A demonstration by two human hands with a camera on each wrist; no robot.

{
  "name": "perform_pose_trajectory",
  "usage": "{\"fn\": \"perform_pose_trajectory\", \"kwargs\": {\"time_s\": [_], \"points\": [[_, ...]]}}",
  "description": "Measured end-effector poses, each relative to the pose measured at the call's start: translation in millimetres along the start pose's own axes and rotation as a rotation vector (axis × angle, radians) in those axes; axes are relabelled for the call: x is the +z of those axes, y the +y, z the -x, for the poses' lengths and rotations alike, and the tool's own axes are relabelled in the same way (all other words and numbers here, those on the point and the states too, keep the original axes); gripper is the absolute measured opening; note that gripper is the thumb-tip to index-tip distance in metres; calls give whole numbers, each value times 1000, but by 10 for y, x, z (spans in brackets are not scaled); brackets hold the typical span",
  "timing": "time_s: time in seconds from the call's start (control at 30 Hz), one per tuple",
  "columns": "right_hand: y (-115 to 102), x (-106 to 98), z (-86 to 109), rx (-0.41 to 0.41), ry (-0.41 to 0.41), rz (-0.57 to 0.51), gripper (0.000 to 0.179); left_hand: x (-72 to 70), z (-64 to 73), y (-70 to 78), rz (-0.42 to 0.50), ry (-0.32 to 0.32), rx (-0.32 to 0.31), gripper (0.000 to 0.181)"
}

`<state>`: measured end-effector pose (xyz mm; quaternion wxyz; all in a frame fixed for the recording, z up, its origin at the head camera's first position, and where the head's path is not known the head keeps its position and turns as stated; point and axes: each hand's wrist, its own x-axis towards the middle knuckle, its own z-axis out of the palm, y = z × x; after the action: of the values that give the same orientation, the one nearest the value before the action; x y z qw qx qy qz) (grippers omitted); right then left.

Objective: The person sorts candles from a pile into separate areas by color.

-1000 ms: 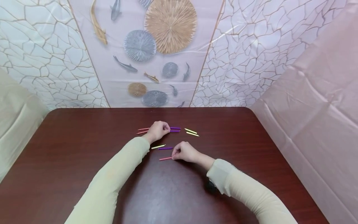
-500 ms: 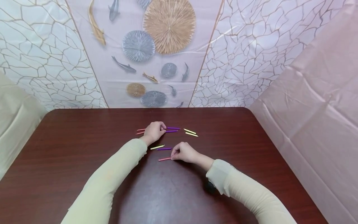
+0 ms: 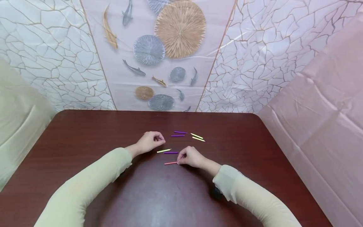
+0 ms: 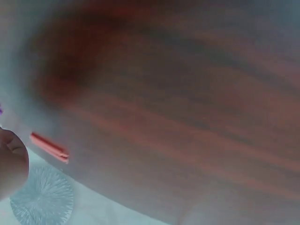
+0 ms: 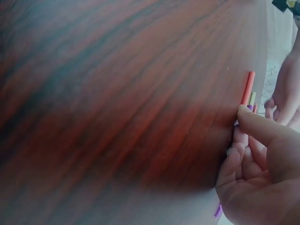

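My right hand (image 3: 192, 157) pinches a red coloured pencil (image 3: 170, 163) by its right end, low over the table. Just behind it lie a purple pencil (image 3: 170, 153) and a yellow pencil (image 3: 164, 151), side by side. My left hand (image 3: 150, 141), fingers loosely curled and holding nothing, hovers left of two purple pencils (image 3: 178, 136). To the right of these are two yellow pencils (image 3: 198, 139). Two red pencils (image 4: 49, 146) lie together in the left wrist view; in the head view my left hand hides nearly all of them.
The dark wooden table (image 3: 93, 132) reaches back to a patterned cloth wall (image 3: 124, 91). Pale hanging cloth (image 3: 314, 126) closes off the right side, and similar cloth (image 3: 22, 126) the left.
My left hand has let go near the left ends of the two purple pencils and drawn back left and nearer. The right hand keeps its pinch on the red pencil. The head view has shifted slightly.
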<state>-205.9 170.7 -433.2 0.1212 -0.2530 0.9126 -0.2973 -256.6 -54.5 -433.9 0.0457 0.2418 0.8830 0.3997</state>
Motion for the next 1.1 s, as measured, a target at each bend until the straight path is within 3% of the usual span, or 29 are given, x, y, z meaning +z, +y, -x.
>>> {"fn": "perform_pose_trajectory", "kwargs": {"time_s": [0.17, 0.3, 0.57, 1.1], "points": [[-3, 18, 17, -16, 5, -9, 4, 18, 203, -54, 35, -28, -33, 10], [-4, 9, 13, -10, 13, -7, 4, 62, 284, -86, 40, -29, -62, 11], [6, 7, -11, -8, 9, -11, 6, 156, 328, -139, -32, -34, -45, 8], [15, 44, -19, -21, 24, 6, 6, 148, 425, -147, -58, 29, -2, 4]]}}
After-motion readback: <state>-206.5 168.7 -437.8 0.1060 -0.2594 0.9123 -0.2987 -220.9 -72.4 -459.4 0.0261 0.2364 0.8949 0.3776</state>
